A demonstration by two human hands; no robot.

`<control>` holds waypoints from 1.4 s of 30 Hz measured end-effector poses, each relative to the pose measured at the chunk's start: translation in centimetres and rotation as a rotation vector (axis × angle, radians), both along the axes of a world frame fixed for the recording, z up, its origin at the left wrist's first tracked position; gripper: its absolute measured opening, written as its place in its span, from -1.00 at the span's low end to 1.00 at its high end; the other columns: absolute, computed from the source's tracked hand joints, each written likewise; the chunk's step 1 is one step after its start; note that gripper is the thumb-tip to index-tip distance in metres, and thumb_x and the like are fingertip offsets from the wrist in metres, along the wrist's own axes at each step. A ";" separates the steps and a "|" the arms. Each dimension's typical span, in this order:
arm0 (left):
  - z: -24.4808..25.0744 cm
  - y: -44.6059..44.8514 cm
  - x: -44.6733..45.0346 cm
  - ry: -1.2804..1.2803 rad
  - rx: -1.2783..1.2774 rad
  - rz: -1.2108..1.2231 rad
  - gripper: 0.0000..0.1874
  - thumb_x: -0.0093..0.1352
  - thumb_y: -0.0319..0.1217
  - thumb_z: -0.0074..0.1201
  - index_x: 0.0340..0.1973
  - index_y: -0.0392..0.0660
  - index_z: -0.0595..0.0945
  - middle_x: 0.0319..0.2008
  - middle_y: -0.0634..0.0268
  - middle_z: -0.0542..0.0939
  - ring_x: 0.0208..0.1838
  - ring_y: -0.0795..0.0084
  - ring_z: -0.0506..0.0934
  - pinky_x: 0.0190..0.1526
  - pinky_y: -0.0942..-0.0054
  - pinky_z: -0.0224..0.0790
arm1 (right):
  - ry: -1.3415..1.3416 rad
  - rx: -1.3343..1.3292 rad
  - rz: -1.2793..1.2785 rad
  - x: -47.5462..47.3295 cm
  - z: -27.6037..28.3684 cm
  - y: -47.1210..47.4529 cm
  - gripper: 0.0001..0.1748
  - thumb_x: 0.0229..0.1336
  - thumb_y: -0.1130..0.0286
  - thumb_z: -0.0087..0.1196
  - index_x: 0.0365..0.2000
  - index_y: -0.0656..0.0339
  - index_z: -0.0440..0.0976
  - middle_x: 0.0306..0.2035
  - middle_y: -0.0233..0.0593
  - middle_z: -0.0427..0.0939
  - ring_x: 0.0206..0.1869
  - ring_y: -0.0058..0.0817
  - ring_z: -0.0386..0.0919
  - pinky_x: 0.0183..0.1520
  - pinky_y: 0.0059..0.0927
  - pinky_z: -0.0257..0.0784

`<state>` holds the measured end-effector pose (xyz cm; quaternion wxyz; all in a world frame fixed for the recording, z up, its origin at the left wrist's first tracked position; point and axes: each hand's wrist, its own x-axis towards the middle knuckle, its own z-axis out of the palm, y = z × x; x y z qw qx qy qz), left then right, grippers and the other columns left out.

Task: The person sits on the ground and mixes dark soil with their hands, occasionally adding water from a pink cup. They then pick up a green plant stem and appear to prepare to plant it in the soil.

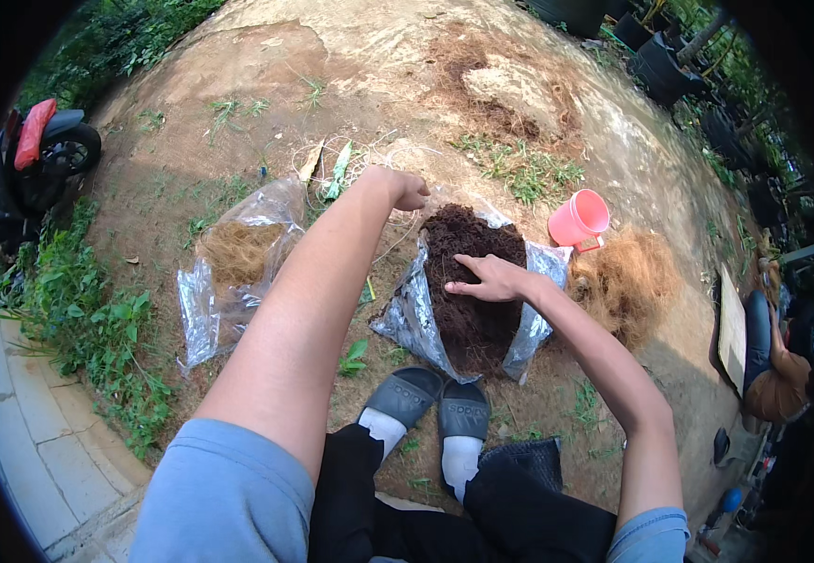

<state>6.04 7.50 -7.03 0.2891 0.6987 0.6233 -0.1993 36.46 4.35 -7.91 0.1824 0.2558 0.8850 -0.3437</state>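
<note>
A clear plastic bag (415,327) lies spread on the ground before my feet, filled with dark brown fibrous material (474,239), probably coco peat. Over the middle of it is my right hand (495,278), palm down, with thumb and forefinger apart and fingertips at the material's surface. My left hand (409,190) is at the bag's far left rim with its fingers bent. Whether they pinch the plastic there is hidden. To the left, a second clear plastic bag (199,313) holds light brown coconut fibre (242,250).
A pink plastic mug (579,217) stands beside a loose heap of coconut fibre (628,281) on the right. White string (379,151) lies tangled beyond the bags. A motorcycle (48,151) is at far left; a person (776,373) sits at far right. Potted plants (664,67) line the upper right.
</note>
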 end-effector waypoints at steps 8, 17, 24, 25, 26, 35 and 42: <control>-0.2 0.1 0.1 -0.016 0.006 0.001 -0.35 0.57 0.00 0.05 0.59 0.35 0.46 0.59 0.33 0.48 0.57 0.14 0.50 0.57 0.04 0.35 | 0.030 0.141 0.097 -0.1 0.4 -0.9 -0.03 0.12 -0.15 0.52 0.40 0.17 0.46 0.08 0.23 0.71 0.22 0.18 0.66 0.31 0.06 0.60; 0.7 -0.6 -0.1 -0.038 0.002 -0.047 -0.37 0.65 0.01 -0.05 0.58 0.13 0.48 0.60 0.18 0.45 0.58 0.02 0.45 0.61 0.06 0.30 | 0.195 0.196 0.050 0.2 -1.6 -1.5 -0.27 0.15 0.48 0.45 0.36 0.10 0.54 -0.04 0.22 0.73 0.15 0.17 0.70 0.25 0.06 0.67; 0.3 -0.1 0.1 -0.018 0.001 -0.008 -0.39 0.63 -0.01 -0.03 0.58 0.21 0.48 0.60 0.24 0.46 0.59 0.07 0.46 0.61 0.04 0.31 | 0.151 0.158 0.019 -0.2 0.8 0.9 -0.25 0.09 0.56 0.43 0.35 0.18 0.54 0.05 0.26 0.71 0.22 0.17 0.67 0.27 0.04 0.64; 0.1 0.1 0.1 -0.009 0.004 -0.004 -0.38 0.61 -0.02 0.00 0.58 0.26 0.47 0.59 0.29 0.48 0.57 0.11 0.49 0.59 0.05 0.33 | 0.145 0.155 -0.005 -0.1 1.5 1.4 -0.25 0.09 0.54 0.43 0.35 0.16 0.55 0.07 0.25 0.71 0.23 0.14 0.68 0.28 0.02 0.66; -0.2 0.2 0.1 0.006 0.002 0.006 -0.37 0.59 -0.03 0.02 0.58 0.31 0.47 0.58 0.34 0.50 0.56 0.15 0.51 0.57 0.05 0.36 | 0.196 0.162 -0.005 0.0 2.1 1.9 -0.26 0.09 0.51 0.44 0.33 0.22 0.55 0.07 0.25 0.72 0.21 0.15 0.68 0.29 -0.03 0.65; -0.3 0.3 -0.3 -0.041 -0.033 -0.013 -0.39 0.66 -0.03 -0.06 0.57 0.11 0.49 0.61 0.22 0.45 0.59 0.06 0.45 0.63 0.09 0.28 | -0.197 0.093 0.217 0.1 3.5 3.0 0.28 0.05 0.07 0.58 0.65 0.03 0.05 0.31 0.20 0.59 0.35 0.15 0.56 0.46 0.06 0.49; 0.3 0.0 0.1 -0.003 -0.001 -0.007 -0.36 0.59 0.01 0.07 0.58 0.31 0.47 0.57 0.34 0.52 0.55 0.13 0.52 0.55 0.01 0.38 | -0.131 0.092 0.256 0.5 1.5 2.2 0.28 0.08 -0.09 0.57 0.65 -0.03 0.06 0.36 0.22 0.52 0.44 0.17 0.47 0.48 0.10 0.45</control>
